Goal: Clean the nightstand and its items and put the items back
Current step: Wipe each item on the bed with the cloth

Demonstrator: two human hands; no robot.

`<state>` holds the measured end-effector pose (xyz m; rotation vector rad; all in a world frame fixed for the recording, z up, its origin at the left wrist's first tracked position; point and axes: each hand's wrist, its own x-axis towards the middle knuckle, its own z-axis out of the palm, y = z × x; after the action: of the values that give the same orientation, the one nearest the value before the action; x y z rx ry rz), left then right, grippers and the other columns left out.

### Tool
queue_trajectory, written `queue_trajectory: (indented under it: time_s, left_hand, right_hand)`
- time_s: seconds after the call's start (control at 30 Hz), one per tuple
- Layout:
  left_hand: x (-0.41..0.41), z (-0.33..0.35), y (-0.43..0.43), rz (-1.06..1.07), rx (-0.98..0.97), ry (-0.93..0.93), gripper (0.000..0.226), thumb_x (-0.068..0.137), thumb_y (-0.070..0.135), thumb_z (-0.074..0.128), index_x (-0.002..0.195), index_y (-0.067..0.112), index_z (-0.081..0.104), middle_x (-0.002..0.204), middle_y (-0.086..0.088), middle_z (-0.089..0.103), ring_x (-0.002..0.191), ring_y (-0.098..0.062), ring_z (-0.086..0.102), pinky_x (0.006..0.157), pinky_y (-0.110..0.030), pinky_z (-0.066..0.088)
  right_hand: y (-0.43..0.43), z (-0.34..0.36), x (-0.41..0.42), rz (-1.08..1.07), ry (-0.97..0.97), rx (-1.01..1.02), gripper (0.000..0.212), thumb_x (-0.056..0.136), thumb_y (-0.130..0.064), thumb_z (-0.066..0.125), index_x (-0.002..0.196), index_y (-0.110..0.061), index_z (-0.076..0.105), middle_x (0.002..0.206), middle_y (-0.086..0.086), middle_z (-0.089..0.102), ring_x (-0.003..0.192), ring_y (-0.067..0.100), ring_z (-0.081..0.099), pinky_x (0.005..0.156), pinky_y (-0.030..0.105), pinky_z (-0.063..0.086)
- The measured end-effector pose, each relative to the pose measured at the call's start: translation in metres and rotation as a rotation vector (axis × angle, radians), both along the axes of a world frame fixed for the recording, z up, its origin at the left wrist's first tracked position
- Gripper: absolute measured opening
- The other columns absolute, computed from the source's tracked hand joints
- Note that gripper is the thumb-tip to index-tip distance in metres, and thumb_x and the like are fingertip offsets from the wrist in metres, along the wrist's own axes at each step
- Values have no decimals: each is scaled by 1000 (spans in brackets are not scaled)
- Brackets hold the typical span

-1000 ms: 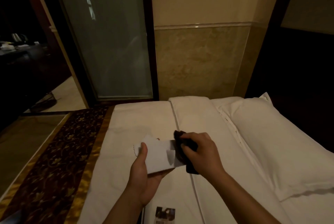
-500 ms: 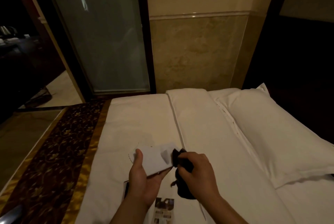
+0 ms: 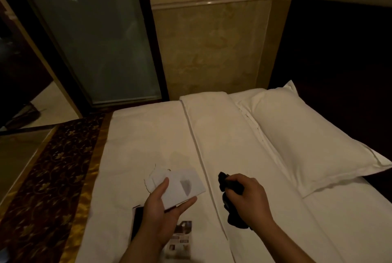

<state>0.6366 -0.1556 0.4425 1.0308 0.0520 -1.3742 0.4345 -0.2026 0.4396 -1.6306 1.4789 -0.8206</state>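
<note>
A dark patterned runner (image 3: 53,178) crosses the white bed (image 3: 148,135) at far left. The left hand (image 3: 161,214) holds a white card (image 3: 180,186), thumb on top and fingers beneath, above a dark flat object (image 3: 137,222) and a printed leaflet (image 3: 180,239). The right hand (image 3: 248,197) clutches a black cloth (image 3: 231,186), apart from the card. 1 white pillow (image 3: 307,139) lies at right

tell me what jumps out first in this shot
Low in the middle, over the white bed, the left hand holds a white paper card and the right hand grips a dark cloth. A big white pillow lies to the right, and a dark patterned bed runner crosses the bed on the left.
</note>
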Motion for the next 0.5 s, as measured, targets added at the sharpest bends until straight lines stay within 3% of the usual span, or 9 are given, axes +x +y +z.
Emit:
queue_trajectory:
  time_s: [0.23,0.33,0.5]
  left_hand:
    - [-44,0,-13,-114,-22,-44,29,96,17,60,125,16,62,126,-19,65,113,-42,61,98,-70,46]
    - [-56,0,-15,-177,-37,-93,38,95,14,61,132,17,58,128,-17,64,116,-42,60,94,-69,49]
    - [-66,-1,-17,-349,-70,-147,26,95,12,61,121,18,62,126,-17,63,115,-41,60,94,-67,50]
  right_hand:
    - [11,9,-49,-101,-9,24,29,76,4,56,82,-21,69,61,2,68,50,16,67,54,33,57]
    - [26,12,-62,-157,7,40,29,76,3,56,80,-22,68,60,3,68,49,17,67,55,36,57]
    - [60,18,-74,-313,30,33,28,77,4,58,82,-20,69,61,3,65,49,13,66,52,25,55]
